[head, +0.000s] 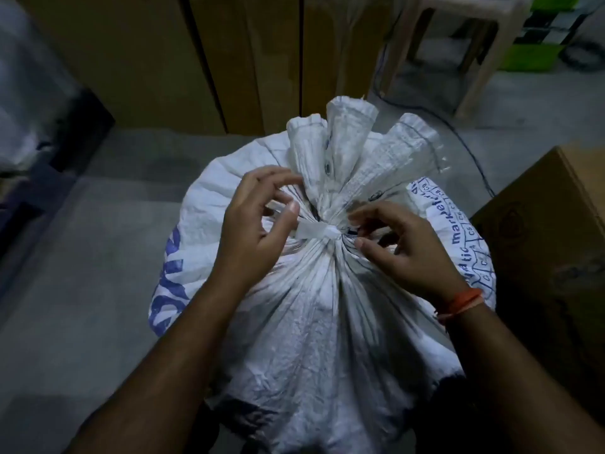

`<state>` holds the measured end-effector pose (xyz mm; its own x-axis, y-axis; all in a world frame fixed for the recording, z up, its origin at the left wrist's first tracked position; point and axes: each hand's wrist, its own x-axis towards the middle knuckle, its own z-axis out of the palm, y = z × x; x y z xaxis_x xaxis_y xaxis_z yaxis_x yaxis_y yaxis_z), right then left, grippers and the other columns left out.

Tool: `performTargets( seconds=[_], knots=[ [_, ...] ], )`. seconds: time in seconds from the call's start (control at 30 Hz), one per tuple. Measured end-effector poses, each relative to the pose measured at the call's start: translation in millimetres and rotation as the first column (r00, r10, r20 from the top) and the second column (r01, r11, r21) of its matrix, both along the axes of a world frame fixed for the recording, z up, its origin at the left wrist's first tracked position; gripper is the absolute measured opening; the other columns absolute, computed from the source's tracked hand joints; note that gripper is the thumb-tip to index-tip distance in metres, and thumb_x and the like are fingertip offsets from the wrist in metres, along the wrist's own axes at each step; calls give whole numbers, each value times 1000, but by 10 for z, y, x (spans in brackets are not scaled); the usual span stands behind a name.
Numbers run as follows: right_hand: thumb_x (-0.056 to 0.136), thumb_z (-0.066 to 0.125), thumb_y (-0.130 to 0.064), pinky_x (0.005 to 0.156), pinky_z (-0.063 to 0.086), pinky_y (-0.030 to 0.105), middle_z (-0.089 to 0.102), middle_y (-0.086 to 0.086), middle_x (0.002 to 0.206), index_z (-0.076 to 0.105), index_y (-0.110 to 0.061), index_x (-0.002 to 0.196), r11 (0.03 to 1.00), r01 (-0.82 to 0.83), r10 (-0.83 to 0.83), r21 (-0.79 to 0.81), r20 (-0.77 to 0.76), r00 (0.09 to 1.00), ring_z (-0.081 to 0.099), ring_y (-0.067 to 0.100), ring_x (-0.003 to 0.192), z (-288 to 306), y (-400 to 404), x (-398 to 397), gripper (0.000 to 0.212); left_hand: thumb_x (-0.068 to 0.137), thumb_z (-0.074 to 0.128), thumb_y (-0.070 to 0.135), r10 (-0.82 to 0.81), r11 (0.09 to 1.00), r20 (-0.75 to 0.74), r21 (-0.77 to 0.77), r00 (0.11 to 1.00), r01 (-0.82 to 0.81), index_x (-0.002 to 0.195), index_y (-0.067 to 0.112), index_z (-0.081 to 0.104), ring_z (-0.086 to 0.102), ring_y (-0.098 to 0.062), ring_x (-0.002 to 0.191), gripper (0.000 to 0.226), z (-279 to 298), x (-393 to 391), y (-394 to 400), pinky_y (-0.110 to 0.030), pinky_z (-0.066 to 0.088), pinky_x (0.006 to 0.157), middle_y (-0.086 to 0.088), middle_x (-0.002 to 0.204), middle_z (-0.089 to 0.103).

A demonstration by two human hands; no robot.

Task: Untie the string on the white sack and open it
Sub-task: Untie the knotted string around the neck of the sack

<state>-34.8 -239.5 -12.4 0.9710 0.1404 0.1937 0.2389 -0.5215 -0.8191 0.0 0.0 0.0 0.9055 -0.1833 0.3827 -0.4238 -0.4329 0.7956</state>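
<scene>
A full white woven sack (pixel 314 309) with blue print stands on the floor, its neck gathered and bound by a flat white string (pixel 316 231) knotted at the middle. The gathered top fans out above the knot. My left hand (pixel 258 224) is at the left of the knot, thumb and fingers pinching a loop of the string. My right hand (pixel 402 247) is at the right of the knot, fingertips curled against the string and the gathered cloth; whether it grips the string I cannot tell. An orange band circles the right wrist.
A brown cardboard box (pixel 553 244) stands close on the right. Tall cardboard cartons (pixel 196 57) line the back. A beige plastic stool (pixel 465 44) and a dark cable (pixel 458 139) lie behind the sack. A dark object stands at the left on the grey floor (pixel 82 290).
</scene>
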Motion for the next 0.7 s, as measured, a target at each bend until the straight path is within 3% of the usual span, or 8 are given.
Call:
performTargets(
  seconds=[0.13,0.3,0.43,0.57,0.7],
  knots=[
    [85,77,-5,74,55,22,70,-2,103,70,-14,110,1000,-24,24,-7,-36,999,70,13,90,-67,26,104,28,100,62,11,30,999,-80,-23,996,-32,124,26,68,67,-12,104,29,-47,142,0,-27,59,84,4,133,58],
    [85,78,-15,73,57,32,68,0,96,68,-14,103,1000,-20,20,8,-23,1000,68,14,85,-133,93,172,21,100,62,12,28,997,-138,-69,990,-38,122,23,70,67,-12,104,26,-90,222,-15,-25,57,83,5,131,61],
    [83,84,-27,64,50,34,62,-1,78,62,-14,85,998,43,-42,39,-18,999,60,18,69,-182,206,189,25,101,60,13,-33,999,-215,-24,976,29,119,24,71,68,-12,101,24,-110,239,3,-30,58,83,8,113,71],
    [79,86,-31,57,45,27,57,-4,65,59,-19,80,996,85,-85,0,-2,996,51,9,58,-260,306,188,30,101,60,15,-154,972,-307,124,939,200,117,24,74,67,-3,106,23,-177,253,-18,-14,51,83,9,115,72],
    [80,84,-25,60,50,32,59,-4,68,59,-25,81,996,77,-75,-39,38,996,58,10,61,-269,311,210,25,99,63,13,-185,947,-359,183,915,263,117,25,75,63,-1,112,25,-213,278,-16,-8,46,89,11,122,71]
  ],
)
